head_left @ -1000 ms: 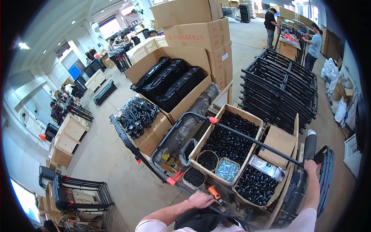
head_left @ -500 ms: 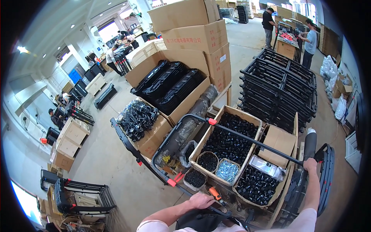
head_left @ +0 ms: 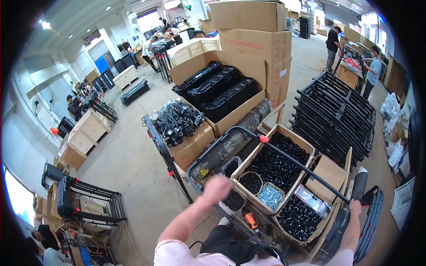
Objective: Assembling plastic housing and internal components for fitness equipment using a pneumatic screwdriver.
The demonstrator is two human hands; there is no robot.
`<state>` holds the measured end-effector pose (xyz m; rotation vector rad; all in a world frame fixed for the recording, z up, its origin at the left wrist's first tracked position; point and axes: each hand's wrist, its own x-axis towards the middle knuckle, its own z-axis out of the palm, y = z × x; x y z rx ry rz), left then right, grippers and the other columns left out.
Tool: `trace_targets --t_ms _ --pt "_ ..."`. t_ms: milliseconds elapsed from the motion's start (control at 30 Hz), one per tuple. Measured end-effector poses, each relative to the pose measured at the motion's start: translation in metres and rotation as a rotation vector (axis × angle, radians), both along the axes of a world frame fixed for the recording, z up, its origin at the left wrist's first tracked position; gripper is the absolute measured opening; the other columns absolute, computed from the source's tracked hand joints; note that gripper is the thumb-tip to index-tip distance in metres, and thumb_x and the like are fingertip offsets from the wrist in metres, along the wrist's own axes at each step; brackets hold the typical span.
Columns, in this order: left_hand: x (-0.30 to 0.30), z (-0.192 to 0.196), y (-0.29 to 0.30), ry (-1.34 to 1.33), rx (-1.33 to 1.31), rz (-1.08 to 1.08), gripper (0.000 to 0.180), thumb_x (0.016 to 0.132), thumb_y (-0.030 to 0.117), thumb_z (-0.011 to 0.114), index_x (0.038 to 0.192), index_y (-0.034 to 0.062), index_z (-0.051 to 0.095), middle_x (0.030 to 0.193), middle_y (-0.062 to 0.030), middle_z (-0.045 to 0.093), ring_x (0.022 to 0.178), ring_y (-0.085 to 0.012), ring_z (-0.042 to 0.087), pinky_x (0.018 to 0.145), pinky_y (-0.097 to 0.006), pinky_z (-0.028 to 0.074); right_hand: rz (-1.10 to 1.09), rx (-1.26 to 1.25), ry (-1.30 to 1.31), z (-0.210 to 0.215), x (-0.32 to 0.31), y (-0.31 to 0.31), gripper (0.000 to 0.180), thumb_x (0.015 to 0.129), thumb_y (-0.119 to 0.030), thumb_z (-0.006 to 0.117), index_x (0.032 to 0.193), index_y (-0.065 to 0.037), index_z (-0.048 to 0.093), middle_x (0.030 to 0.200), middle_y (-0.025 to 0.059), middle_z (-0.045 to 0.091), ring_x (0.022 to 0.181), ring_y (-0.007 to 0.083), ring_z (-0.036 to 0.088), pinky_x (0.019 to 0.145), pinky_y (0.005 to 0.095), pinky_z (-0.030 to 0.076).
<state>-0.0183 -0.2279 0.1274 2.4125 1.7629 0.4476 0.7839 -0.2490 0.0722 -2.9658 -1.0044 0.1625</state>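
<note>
A black tubular frame with red joints [head_left: 306, 170] lies across the parts boxes in front of me. My right hand [head_left: 355, 207] is closed round the frame's right end. Raised and smeared by motion, my left hand [head_left: 217, 189] is at the frame's left side, covering part of it; its fingers cannot be made out. Under the frame, a carton of small black plastic parts [head_left: 284, 153] holds tubs of black screws [head_left: 250, 182] and silver bolts [head_left: 270, 196]. An orange-and-black power tool [head_left: 252, 220] lies nearer to me, below these tubs.
A stack of black frames [head_left: 335, 115] stands right of the boxes. Behind them are an open carton of black panels [head_left: 222, 91] and tall cartons [head_left: 253, 44]. Black cables [head_left: 175, 122] top a carton at left. Two people [head_left: 333, 46] work at the far right.
My left hand has lifted off the near bar and moved up and forward. My right hand keeps its hold on the frame. The whole view has shifted, with the scene lying further right.
</note>
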Motion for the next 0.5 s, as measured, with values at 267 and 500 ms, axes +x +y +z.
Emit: trace_targets --t_ms 267,500 --pt "-0.25 0.086 0.173 -0.095 0.303 0.825 0.033 0.098 0.034 0.061 0.1 0.0054 0.078 0.107 -0.0237 0.072 0.103 -0.0436 0.069 0.091 -0.055 0.056 0.352 -0.002 0.014 0.045 -0.159 -0.065 0.04 0.089 -0.031 0.074 0.107 0.005 0.072 0.112 0.0312 0.073 0.106 0.0469 0.071 0.093 0.0524 0.057" --pt "-0.356 0.101 0.279 0.134 -0.209 1.016 0.032 0.096 0.026 0.064 0.12 0.0118 0.08 0.132 -0.0146 0.074 0.123 -0.0346 0.071 0.098 -0.048 0.058 0.341 0.031 0.108 0.075 -0.306 -0.153 0.035 0.085 -0.03 0.076 0.091 0.004 0.078 0.09 0.0289 0.074 0.094 0.045 0.073 0.086 0.0516 0.058"
